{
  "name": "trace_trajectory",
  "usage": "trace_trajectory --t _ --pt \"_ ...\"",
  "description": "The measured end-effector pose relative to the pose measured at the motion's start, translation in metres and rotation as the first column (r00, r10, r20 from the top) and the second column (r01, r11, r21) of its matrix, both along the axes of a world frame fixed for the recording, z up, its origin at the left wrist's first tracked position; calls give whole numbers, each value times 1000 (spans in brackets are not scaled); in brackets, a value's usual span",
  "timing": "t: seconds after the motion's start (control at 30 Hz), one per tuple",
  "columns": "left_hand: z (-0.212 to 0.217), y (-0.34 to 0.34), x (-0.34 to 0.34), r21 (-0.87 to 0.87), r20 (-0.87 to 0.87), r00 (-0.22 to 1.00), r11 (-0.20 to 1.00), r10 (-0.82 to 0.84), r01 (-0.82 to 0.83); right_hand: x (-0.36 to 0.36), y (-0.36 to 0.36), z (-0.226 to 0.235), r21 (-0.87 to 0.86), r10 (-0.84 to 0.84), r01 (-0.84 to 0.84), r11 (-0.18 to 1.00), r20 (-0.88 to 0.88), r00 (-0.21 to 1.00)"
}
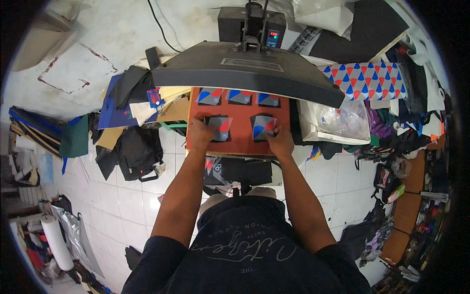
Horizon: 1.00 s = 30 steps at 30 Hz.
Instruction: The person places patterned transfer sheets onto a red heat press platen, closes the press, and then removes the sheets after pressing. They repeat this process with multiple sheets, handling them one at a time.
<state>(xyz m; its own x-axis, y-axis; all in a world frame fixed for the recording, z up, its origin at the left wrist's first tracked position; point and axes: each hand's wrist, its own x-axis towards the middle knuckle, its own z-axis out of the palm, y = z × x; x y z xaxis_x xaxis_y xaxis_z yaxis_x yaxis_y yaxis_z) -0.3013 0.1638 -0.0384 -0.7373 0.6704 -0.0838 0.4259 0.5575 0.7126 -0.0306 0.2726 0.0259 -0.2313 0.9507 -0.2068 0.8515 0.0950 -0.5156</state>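
Note:
A heat press with its dark upper plate [235, 68] raised stands before me. On its red-brown lower pad [239, 128] lie several small dark fabric pieces with grey, red and blue prints. My left hand [201, 134] is at the outer edge of the near left printed piece [221, 128], with thumb and fingers closed on that edge. At the near right, my right hand [281, 142] pinches the outer edge of another printed piece [263, 127]. The far row of printed pieces [240, 96] sits partly under the upper plate's front edge, untouched by either hand.
A control box [273, 36] with a lit display stands behind the press. Right of the pad are a white tray [335, 136] with clear plastic and a patterned printed sheet [364, 81]. Fabric scraps and a black bag [139, 154] lie to the left. Tiled floor [129, 196] shows below.

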Motion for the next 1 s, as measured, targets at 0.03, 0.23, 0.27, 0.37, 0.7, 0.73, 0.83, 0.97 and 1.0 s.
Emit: trace_trajectory --t 0.03,0.23,0.27,0.37,0.7,0.73,0.83,0.97,1.0 --pt "4 3 3 -36 -23 1000 999 20 -21 1 0 -5 1 3 -3 1000 -63 998" --pt "23 7 27 -133 -163 965 965 204 -226 -12 -8 13 67 112 -92 993 -400 910" --pt "25 6 28 -140 -138 964 959 226 -245 -16 -9 16 89 142 -115 989 -401 905" --pt "7 -4 10 67 90 989 990 120 -126 -30 -11 35 48 233 -231 972 -335 913" --pt "75 -48 43 274 897 435 873 -81 -403 -64 -14 45 -442 -110 -512 736 -825 554" --pt "64 -60 39 263 948 286 848 -139 -461 -70 -20 43 -456 -115 -554 697 -833 541" --pt "62 -81 60 222 971 60 774 -232 -593 -79 -37 33 -425 57 -629 651 -799 599" --pt "78 -86 82 204 968 42 680 -247 -704 -77 -43 49 -168 532 -626 761 -392 751" --pt "69 -88 80 192 980 94 718 -175 -669 -75 -36 45 -139 541 -624 769 -380 751"
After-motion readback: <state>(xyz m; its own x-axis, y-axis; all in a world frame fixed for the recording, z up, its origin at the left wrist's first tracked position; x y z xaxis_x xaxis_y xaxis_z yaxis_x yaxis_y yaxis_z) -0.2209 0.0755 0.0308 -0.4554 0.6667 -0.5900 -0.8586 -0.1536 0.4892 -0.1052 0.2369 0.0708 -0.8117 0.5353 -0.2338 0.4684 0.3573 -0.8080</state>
